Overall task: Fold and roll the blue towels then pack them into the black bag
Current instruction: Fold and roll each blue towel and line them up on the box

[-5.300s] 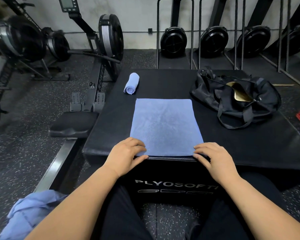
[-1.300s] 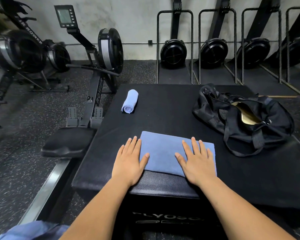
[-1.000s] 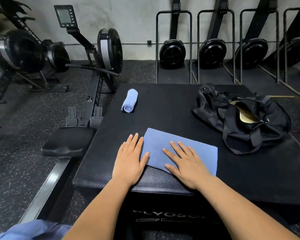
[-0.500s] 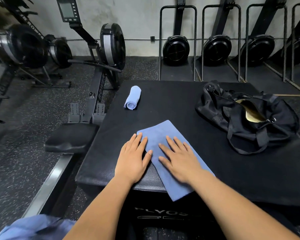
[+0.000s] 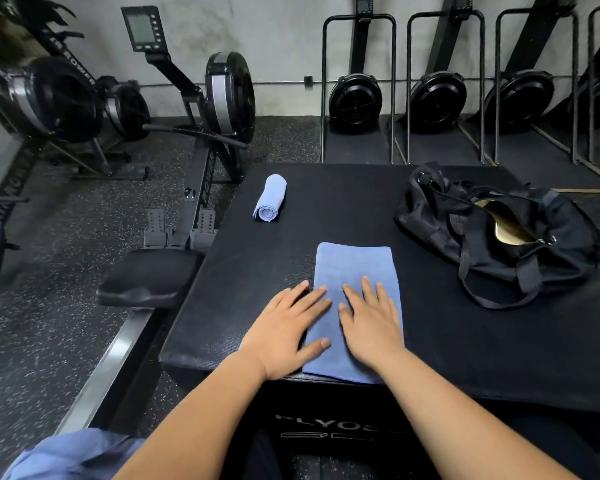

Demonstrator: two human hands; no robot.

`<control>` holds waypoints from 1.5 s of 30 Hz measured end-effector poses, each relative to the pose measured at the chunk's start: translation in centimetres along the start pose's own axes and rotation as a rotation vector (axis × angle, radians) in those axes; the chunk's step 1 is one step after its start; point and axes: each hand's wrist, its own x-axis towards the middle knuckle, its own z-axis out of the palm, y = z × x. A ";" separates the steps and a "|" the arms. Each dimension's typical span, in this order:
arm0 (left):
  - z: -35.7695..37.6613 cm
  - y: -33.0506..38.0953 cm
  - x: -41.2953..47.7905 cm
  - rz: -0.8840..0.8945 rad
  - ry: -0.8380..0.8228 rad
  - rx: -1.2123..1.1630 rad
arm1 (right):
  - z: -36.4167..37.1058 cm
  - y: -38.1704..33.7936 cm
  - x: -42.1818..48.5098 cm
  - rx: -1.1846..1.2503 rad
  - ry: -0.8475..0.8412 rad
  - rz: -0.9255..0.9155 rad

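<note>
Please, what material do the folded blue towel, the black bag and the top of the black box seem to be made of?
Folded towel: likely microfibre or fine terry, matt, with a soft fuzzy nap.
Black bag: probably woven nylon or polyester, slumped, with webbing straps.
Box top: looks like textured vinyl over padding, faint sheen, rounded edges.

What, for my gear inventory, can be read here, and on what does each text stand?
"PLYOS" (the first letter could be F), rest hidden: front of the black box.
"ROWER": flywheel housing of the far-left rowing machine.
Lettering on the nearer rowing machine's rail: too blurred to read.
Display of the monitor: unreadable.
</note>
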 end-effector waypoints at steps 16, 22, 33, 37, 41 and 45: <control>-0.1 3.0 -4.8 0.051 -0.119 0.090 | -0.9 9.5 -6.3 -0.352 0.087 -0.450; -0.7 3.3 -5.7 0.158 0.108 0.104 | -0.7 12.0 -9.1 -0.379 0.205 -0.487; -0.7 4.5 -7.2 0.199 0.291 0.066 | -0.5 11.3 -11.5 -0.148 0.547 -0.668; -0.3 5.4 -7.5 0.171 0.363 0.052 | 0.0 11.4 -11.5 -0.098 0.552 -0.618; -0.5 5.6 -7.6 0.117 0.399 0.010 | 0.0 11.5 -11.6 -0.061 0.576 -0.564; -0.9 6.0 -7.7 0.037 0.385 -0.065 | 0.1 11.6 -11.6 -0.039 0.585 -0.521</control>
